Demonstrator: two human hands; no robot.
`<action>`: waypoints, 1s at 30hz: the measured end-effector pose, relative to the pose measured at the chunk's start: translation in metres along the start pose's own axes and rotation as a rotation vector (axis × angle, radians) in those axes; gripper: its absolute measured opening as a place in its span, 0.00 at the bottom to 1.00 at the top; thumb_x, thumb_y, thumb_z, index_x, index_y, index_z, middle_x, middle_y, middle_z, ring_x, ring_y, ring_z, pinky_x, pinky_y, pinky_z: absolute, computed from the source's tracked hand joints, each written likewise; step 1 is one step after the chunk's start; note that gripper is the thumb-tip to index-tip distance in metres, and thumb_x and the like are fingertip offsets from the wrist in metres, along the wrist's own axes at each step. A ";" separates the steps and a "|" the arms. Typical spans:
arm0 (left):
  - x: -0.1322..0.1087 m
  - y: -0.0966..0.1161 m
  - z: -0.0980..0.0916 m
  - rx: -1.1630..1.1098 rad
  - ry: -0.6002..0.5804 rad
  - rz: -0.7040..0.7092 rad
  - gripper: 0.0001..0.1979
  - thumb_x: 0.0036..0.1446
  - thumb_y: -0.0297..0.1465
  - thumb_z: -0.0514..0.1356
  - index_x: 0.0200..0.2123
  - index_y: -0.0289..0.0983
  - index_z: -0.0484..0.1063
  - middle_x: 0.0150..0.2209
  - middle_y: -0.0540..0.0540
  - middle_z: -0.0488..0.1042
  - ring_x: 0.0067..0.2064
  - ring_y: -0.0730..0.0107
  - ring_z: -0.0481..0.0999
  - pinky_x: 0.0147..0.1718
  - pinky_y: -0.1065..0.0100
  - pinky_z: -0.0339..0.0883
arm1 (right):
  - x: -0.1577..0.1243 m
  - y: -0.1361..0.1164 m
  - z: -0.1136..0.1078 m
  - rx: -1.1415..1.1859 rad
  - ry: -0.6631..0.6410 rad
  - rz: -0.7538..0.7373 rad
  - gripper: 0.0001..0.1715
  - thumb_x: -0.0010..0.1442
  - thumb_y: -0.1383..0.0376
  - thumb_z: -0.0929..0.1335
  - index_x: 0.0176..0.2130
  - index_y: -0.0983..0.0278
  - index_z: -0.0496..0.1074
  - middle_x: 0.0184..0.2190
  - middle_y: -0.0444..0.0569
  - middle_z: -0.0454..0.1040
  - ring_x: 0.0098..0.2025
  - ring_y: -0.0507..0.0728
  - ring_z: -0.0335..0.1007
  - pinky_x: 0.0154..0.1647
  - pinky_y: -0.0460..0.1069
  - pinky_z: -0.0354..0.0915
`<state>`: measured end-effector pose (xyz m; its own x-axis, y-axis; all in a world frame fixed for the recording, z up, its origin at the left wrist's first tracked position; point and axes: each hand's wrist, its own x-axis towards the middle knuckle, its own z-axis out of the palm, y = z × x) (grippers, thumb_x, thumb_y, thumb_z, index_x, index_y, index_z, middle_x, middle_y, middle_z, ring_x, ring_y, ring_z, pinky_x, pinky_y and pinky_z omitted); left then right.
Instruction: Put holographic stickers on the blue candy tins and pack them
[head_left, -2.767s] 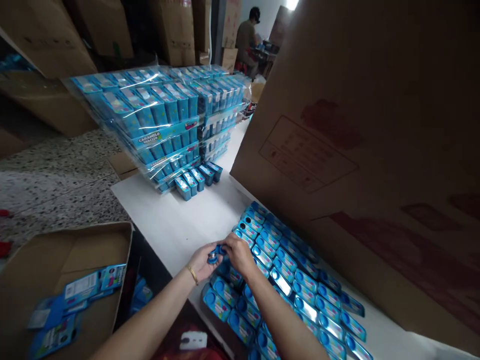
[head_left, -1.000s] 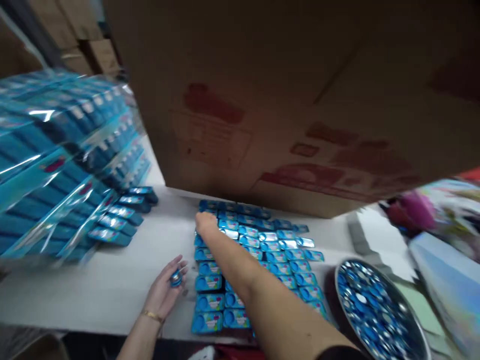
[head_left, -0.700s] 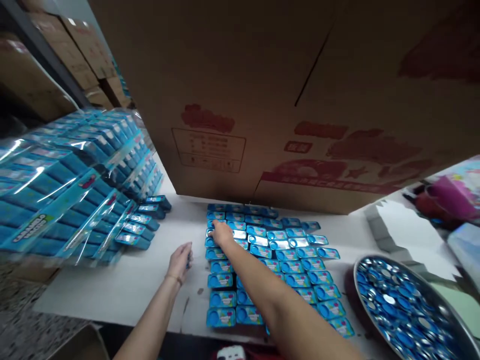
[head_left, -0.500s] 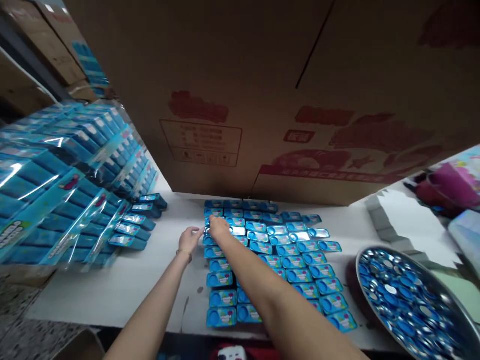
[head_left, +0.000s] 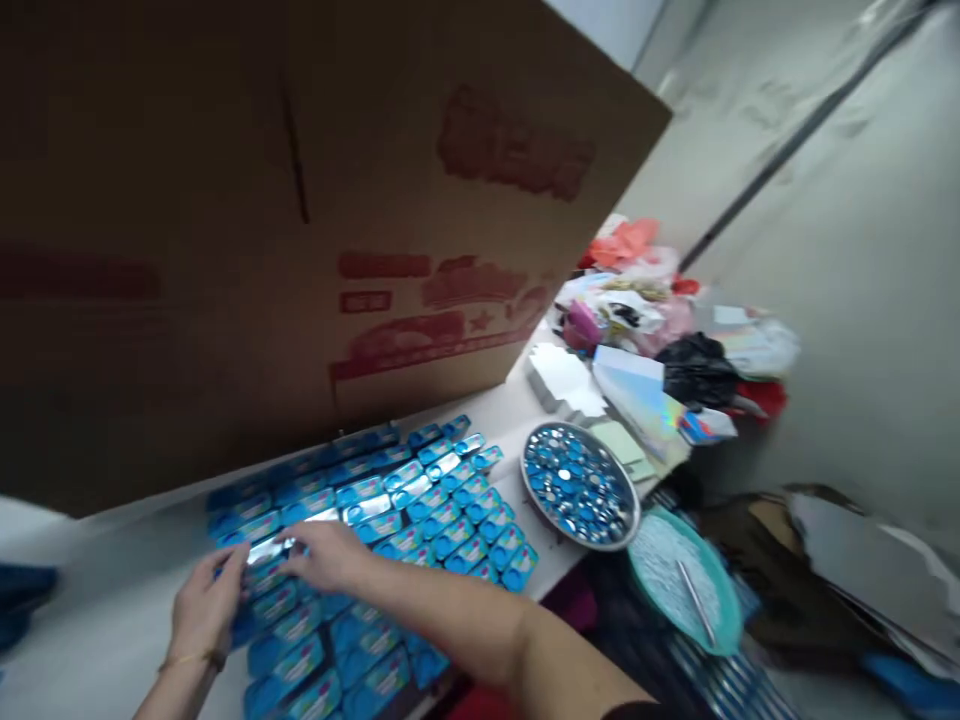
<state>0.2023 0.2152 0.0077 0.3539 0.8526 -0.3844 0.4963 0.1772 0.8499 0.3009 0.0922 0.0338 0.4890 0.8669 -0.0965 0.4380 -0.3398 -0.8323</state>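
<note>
Rows of small blue boxes [head_left: 450, 540], each with a round blue recess and a colourful label, lie side by side on the white table. My left hand [head_left: 206, 600], a thin bracelet on its wrist, is closed at the left end of a blue box [head_left: 264, 550] in the left rows. At that box's right end my right hand [head_left: 326, 555] has its fingers and thumb curled in. The box's top shines between the two hands. Blur and the fingers hide how firmly each hand holds it.
A large cardboard carton [head_left: 420, 370] stands behind the rows. On the right are a metal bowl [head_left: 634, 535] of shiny blue round pieces, a turquoise basin [head_left: 731, 610] with pale contents and a metal stick, white card stacks [head_left: 566, 375] and piled plastic bags [head_left: 697, 370].
The view has swung right, bringing the basin, bags and wall into sight; the stacked blue packs at left have mostly left it. Both hands remain at the left rows, now slightly apart.
</note>
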 end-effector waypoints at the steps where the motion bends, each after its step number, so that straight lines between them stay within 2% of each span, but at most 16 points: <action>1: -0.017 0.009 0.018 -0.157 -0.132 -0.090 0.12 0.41 0.36 0.60 0.30 0.37 0.68 0.23 0.51 0.68 0.24 0.70 0.67 0.20 0.70 0.61 | -0.027 0.013 -0.018 0.055 0.059 0.032 0.17 0.49 0.62 0.67 0.42 0.56 0.69 0.34 0.39 0.73 0.37 0.52 0.68 0.38 0.44 0.61; 2: -0.037 0.019 0.039 -0.280 -0.341 -0.151 0.10 0.42 0.33 0.60 0.30 0.37 0.68 0.25 0.51 0.69 0.26 0.71 0.69 0.22 0.71 0.63 | -0.056 0.027 -0.035 0.119 0.121 0.081 0.14 0.49 0.63 0.67 0.39 0.56 0.71 0.32 0.39 0.73 0.35 0.51 0.68 0.36 0.44 0.61; 3: -0.059 0.029 0.061 -0.357 -0.477 -0.211 0.08 0.44 0.31 0.60 0.31 0.36 0.69 0.27 0.50 0.70 0.28 0.72 0.70 0.24 0.72 0.65 | -0.089 0.041 -0.053 0.182 0.185 0.141 0.12 0.49 0.63 0.67 0.37 0.57 0.72 0.30 0.39 0.72 0.34 0.51 0.68 0.35 0.43 0.61; 6: -0.124 0.062 0.129 -0.430 -0.756 -0.349 0.07 0.47 0.25 0.57 0.34 0.35 0.69 0.31 0.47 0.72 0.32 0.72 0.72 0.29 0.71 0.68 | -0.188 0.082 -0.097 0.365 0.391 0.381 0.09 0.48 0.66 0.65 0.32 0.60 0.72 0.23 0.40 0.70 0.25 0.50 0.66 0.26 0.43 0.61; 9: -0.174 0.098 0.195 -0.467 -0.895 -0.353 0.07 0.50 0.25 0.56 0.35 0.34 0.68 0.33 0.45 0.72 0.33 0.71 0.73 0.30 0.71 0.68 | -0.271 0.125 -0.130 0.472 0.628 0.598 0.08 0.48 0.65 0.63 0.29 0.62 0.71 0.18 0.39 0.66 0.17 0.48 0.61 0.18 0.43 0.56; 11: -0.199 0.124 0.236 -0.499 -0.983 -0.310 0.08 0.52 0.27 0.55 0.37 0.34 0.68 0.35 0.43 0.72 0.35 0.71 0.73 0.33 0.70 0.68 | -0.312 0.155 -0.150 0.500 0.751 0.677 0.10 0.48 0.62 0.62 0.30 0.64 0.69 0.18 0.40 0.66 0.14 0.47 0.58 0.14 0.42 0.53; 13: -0.218 0.145 0.274 -0.488 -1.040 -0.286 0.10 0.53 0.30 0.54 0.40 0.35 0.67 0.40 0.43 0.71 0.37 0.72 0.72 0.34 0.70 0.68 | -0.341 0.186 -0.170 0.524 0.872 0.683 0.13 0.47 0.60 0.63 0.33 0.64 0.68 0.19 0.40 0.65 0.15 0.47 0.58 0.13 0.42 0.52; 14: -0.226 0.151 0.291 -0.458 -1.022 -0.277 0.11 0.54 0.31 0.53 0.41 0.36 0.67 0.42 0.43 0.70 0.39 0.73 0.71 0.35 0.71 0.67 | -0.352 0.201 -0.181 0.544 0.941 0.682 0.15 0.47 0.59 0.64 0.35 0.64 0.68 0.20 0.40 0.65 0.16 0.47 0.59 0.13 0.42 0.53; 16: -0.239 0.156 0.321 -0.363 -0.894 -0.247 0.12 0.54 0.31 0.53 0.43 0.39 0.65 0.47 0.45 0.67 0.42 0.74 0.70 0.35 0.73 0.66 | -0.369 0.230 -0.204 0.613 1.084 0.722 0.22 0.46 0.56 0.65 0.40 0.64 0.65 0.23 0.41 0.66 0.18 0.48 0.62 0.14 0.42 0.55; 18: -0.250 0.149 0.343 -0.275 -0.762 -0.205 0.13 0.53 0.30 0.54 0.44 0.42 0.63 0.50 0.47 0.65 0.45 0.74 0.68 0.36 0.74 0.65 | -0.377 0.255 -0.226 0.742 1.174 0.808 0.29 0.45 0.53 0.66 0.44 0.65 0.61 0.29 0.45 0.68 0.22 0.49 0.65 0.16 0.42 0.59; 19: -0.255 0.142 0.351 -0.240 -0.731 -0.189 0.14 0.53 0.30 0.55 0.45 0.42 0.63 0.51 0.47 0.64 0.46 0.74 0.68 0.37 0.74 0.65 | -0.378 0.265 -0.236 0.827 1.175 0.841 0.32 0.45 0.52 0.66 0.46 0.64 0.60 0.31 0.47 0.69 0.23 0.50 0.66 0.17 0.43 0.62; 21: -0.268 0.123 0.362 -0.179 -0.718 -0.179 0.14 0.52 0.29 0.55 0.44 0.42 0.64 0.50 0.47 0.66 0.46 0.72 0.69 0.38 0.72 0.65 | -0.373 0.280 -0.253 0.992 1.091 0.854 0.32 0.46 0.51 0.65 0.47 0.63 0.59 0.35 0.49 0.70 0.24 0.50 0.68 0.20 0.45 0.65; 23: -0.283 0.101 0.367 -0.128 -0.718 -0.168 0.14 0.50 0.28 0.56 0.42 0.42 0.65 0.47 0.47 0.68 0.44 0.72 0.71 0.38 0.71 0.65 | -0.360 0.289 -0.266 1.088 0.983 0.852 0.27 0.47 0.54 0.65 0.46 0.64 0.61 0.32 0.48 0.72 0.24 0.51 0.68 0.21 0.47 0.66; 25: -0.299 0.082 0.369 -0.090 -0.708 -0.178 0.13 0.49 0.28 0.58 0.40 0.42 0.66 0.44 0.47 0.70 0.41 0.71 0.72 0.38 0.71 0.66 | -0.346 0.295 -0.274 1.116 0.945 0.884 0.21 0.46 0.60 0.65 0.41 0.66 0.64 0.26 0.47 0.72 0.23 0.52 0.68 0.20 0.46 0.65; 28: -0.314 0.066 0.368 -0.043 -0.661 -0.191 0.11 0.46 0.28 0.59 0.37 0.41 0.67 0.40 0.49 0.71 0.38 0.71 0.73 0.37 0.72 0.68 | -0.338 0.301 -0.278 1.146 0.994 0.930 0.13 0.40 0.68 0.65 0.32 0.68 0.67 0.20 0.46 0.71 0.21 0.54 0.68 0.19 0.46 0.64; 30: -0.317 0.065 0.368 0.019 -0.598 -0.102 0.13 0.45 0.30 0.59 0.38 0.43 0.67 0.41 0.51 0.71 0.38 0.71 0.73 0.36 0.72 0.68 | -0.352 0.300 -0.274 1.167 1.037 0.932 0.11 0.37 0.71 0.64 0.28 0.67 0.68 0.18 0.44 0.70 0.21 0.54 0.67 0.19 0.47 0.64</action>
<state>0.4147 -0.2241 0.0522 0.6850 0.4066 -0.6045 0.5634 0.2303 0.7934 0.4668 -0.4148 -0.0327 0.6566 -0.1433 -0.7405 -0.6941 0.2694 -0.6676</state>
